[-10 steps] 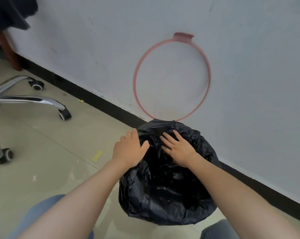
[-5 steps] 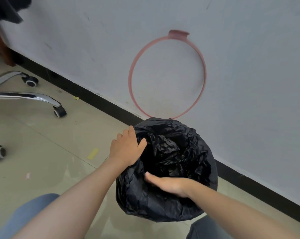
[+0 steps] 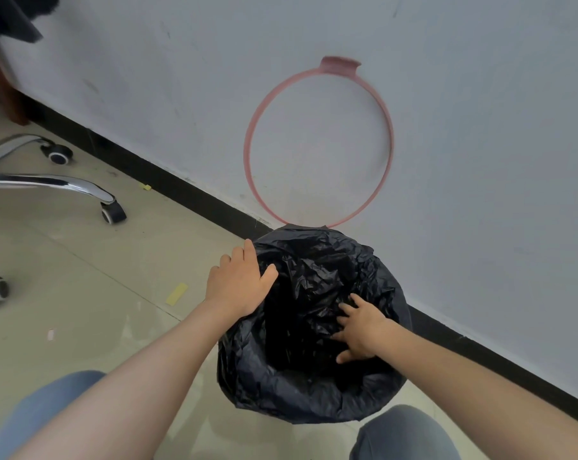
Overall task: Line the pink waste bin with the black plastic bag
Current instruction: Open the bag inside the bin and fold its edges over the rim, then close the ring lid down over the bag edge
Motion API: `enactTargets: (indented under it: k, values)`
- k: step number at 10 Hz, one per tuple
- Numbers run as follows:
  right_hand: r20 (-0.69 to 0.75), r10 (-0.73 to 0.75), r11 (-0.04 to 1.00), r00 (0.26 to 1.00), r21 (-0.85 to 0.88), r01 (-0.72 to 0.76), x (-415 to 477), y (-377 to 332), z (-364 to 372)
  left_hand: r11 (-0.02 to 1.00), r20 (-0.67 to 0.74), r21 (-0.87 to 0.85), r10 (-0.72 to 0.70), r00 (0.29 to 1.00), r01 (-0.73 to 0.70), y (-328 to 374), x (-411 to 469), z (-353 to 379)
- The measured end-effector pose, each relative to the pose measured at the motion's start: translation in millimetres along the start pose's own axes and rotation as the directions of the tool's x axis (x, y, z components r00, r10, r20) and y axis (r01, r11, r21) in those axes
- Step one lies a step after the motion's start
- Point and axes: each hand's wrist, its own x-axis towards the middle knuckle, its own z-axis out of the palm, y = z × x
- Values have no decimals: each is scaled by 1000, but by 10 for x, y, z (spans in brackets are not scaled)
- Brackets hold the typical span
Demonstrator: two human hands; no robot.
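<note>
The black plastic bag (image 3: 301, 386) is draped over the waste bin on the floor by the wall and hides the bin's body completely. The bin's pink ring (image 3: 252, 180) stands flipped up against the grey wall behind it. My left hand (image 3: 239, 280) rests flat on the bag's left rim, fingers together, thumb over the edge. My right hand (image 3: 360, 330) is inside the bag's mouth, fingers spread, pressing the plastic on the right inner side.
An office chair's chrome base (image 3: 65, 185) with black castors (image 3: 115, 212) stands on the tiled floor at the left. A black skirting strip (image 3: 181, 187) runs along the wall. A yellow scrap (image 3: 176, 293) lies on the floor. My knees in blue jeans (image 3: 403, 436) show at the bottom.
My right hand went from the far inner side of the bag to the near rim, then into the mouth on the right side. My left hand stayed on the left rim.
</note>
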Motion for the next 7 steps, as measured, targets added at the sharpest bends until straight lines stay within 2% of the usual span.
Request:
enactTargets:
  k: [1, 2, 3, 4, 5, 6, 7]
  values:
    - [102, 68, 994, 992, -91, -59, 140, -15, 101, 1000, 4, 4, -2, 1000, 2, 8, -2, -3]
    - [65, 54, 999, 996, -7, -54, 121, 9, 81, 1000, 4, 3, -2, 1000, 2, 9, -6, -9]
    - [-264, 5, 965, 964, 255, 65, -76, 127, -66, 1000, 7, 2, -4, 1000, 4, 8, -4, -5]
    - [-748, 137, 966, 650, 245, 78, -317, 433, -260, 1000, 5, -3, -2, 1000, 2, -1, -4, 2]
    - [-854, 453, 877, 257, 478, 44, -500, 841, -453, 1000, -5, -6, 2, 1000, -2, -3, 0, 12]
    - [-607, 785, 586, 127, 793, 167, -590, 1208, -684, 1000, -13, -6, 3, 1000, -4, -9, 9, 24]
    - [-431, 890, 379, 150, 881, 284, -673, 1471, -903, 1000, -15, -4, 3, 1000, -3, -13, 14, 29]
